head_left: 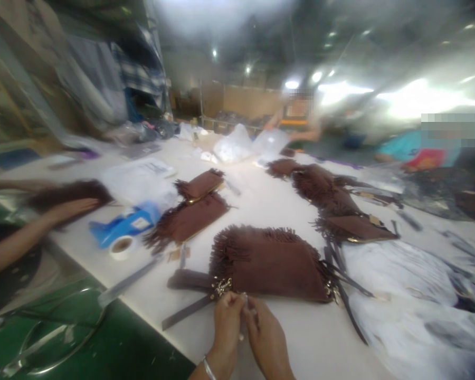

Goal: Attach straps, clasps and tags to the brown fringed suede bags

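Observation:
A brown fringed suede bag [269,262] lies on the white table [312,338] right in front of me, with dark straps and gold hardware at its near corners. My left hand [225,319] and my right hand [266,335] meet at the bag's near edge. Both pinch a small pale item between their fingertips; it is too blurred to name. A bracelet sits on my left wrist.
More brown fringed bags [190,216] [336,203] lie further back. A blue tape dispenser [124,227] and tape roll [122,247] sit left. Another person's arm [31,227] rests on a bag at far left. Clear plastic bags [411,301] pile up right. People sit across the table.

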Tool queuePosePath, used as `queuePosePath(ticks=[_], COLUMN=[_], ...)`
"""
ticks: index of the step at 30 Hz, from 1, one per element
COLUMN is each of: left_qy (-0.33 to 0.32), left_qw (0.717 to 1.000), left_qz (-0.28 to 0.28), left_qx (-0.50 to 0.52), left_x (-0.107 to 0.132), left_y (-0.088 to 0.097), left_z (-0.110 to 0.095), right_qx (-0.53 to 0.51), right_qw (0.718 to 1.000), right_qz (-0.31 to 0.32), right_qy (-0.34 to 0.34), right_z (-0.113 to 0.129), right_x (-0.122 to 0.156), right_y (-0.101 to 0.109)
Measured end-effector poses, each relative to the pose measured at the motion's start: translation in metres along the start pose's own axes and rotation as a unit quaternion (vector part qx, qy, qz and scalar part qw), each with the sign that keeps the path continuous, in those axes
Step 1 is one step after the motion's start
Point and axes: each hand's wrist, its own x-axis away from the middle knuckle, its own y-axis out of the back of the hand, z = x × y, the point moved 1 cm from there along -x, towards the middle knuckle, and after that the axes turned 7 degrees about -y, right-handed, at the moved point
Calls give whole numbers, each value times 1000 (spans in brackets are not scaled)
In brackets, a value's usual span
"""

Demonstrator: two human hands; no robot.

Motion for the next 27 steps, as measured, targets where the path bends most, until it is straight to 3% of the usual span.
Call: queuePosePath(ticks=[5,11,14,20,24,27], left_qy=[12,33,57,102,111,97], left_qw=[998,994,991,988,987,988], left_qz=[-34,-62,-62,-55,-56,-55], left_qx=[44,80,100,102,104,103], left_x=[5,7,9,12,8,6], left_y=[-4,-7,-8,-5,-2,-3], left_z=[0,-3,-7,-10,-6,-3], right_qx=[17,160,168,-27,-167,-209], right_qw=[1000,987,985,1000,985,976], right_qz=[26,0,-14,12,45,50], right_qy=[-1,-31,-31,-4,-4,-16], right_z=[4,17,14,-4,-10,-12], right_x=[0,1,-1,-8,-12,-13], right_y=[5,-5,-10,-3,-4,-8])
